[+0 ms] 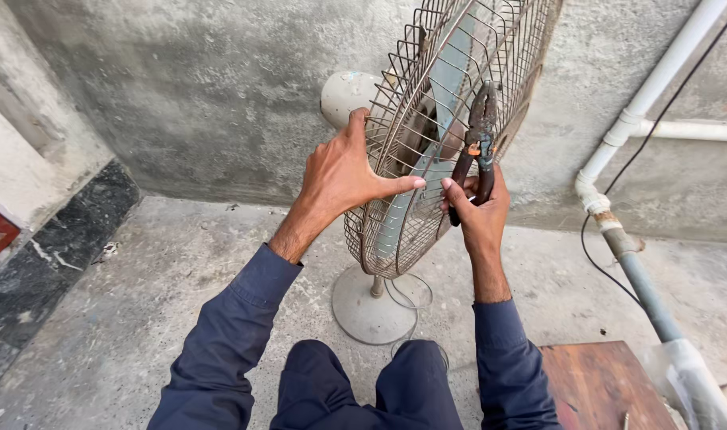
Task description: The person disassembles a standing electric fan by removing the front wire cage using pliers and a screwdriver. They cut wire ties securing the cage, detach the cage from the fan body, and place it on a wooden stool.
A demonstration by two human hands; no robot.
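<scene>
Against the grey wall, the left hand [339, 171] grips the rusty fan guard [435, 135] at its rim — the right hand [479, 209] clasps pliers [476, 151] pressed to the wires

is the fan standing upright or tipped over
Upright: the fan stands on its round base on the floor, steadied by the left hand; the right hand holds pliers against its grille.

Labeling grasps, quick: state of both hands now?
Left hand: gripping the fan guard rim, fingers closed on it.
Right hand: closed on pliers, against the guard.
</scene>
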